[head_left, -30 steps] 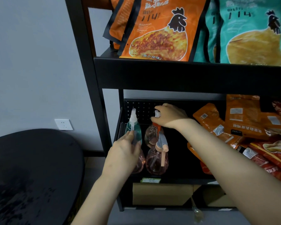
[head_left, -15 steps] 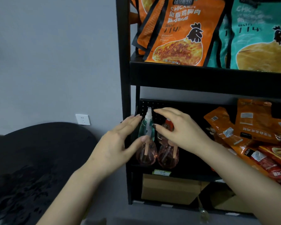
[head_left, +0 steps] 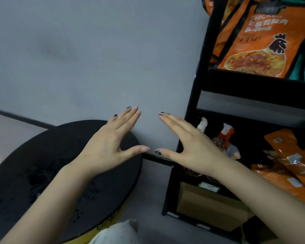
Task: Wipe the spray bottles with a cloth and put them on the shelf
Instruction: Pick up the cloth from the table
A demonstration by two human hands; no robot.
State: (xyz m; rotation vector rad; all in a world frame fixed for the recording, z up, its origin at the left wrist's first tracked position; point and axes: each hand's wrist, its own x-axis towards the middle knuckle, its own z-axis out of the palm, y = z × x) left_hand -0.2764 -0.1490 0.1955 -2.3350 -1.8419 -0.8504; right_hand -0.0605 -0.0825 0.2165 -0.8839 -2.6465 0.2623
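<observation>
Both hands hang in the air just to the left of the black metal shelf unit (head_left: 199, 95), empty and spread wide. The left hand (head_left: 111, 147) has its fingers straight and its thumb stretched out to the right, in front of the round black worktop (head_left: 42, 173). The right hand (head_left: 188, 145) mirrors it, fingers flat and thumb pointing left, nearest the shelf's left post. Neither touches anything.

The translucent spray bottles (head_left: 224, 138) stand upright on the shelf's middle tier, at its left end just inside the post, partly hidden behind the right wrist. One has a pale nozzle, another an orange-and-white trigger head; how many there are cannot be told. To their right on the same tier lie orange foil snack packets (head_left: 289, 155), and on the tier above the bottles stand orange chicken-print bags (head_left: 264, 46).

Judging by this, the placing step looks done for these bottles. The next move probably calls for turning away from the shelf to fetch another bottle and the cloth, neither clearly in sight; a pale fabric shape (head_left: 118, 233) below the worktop's edge is too unclear to name.
</observation>
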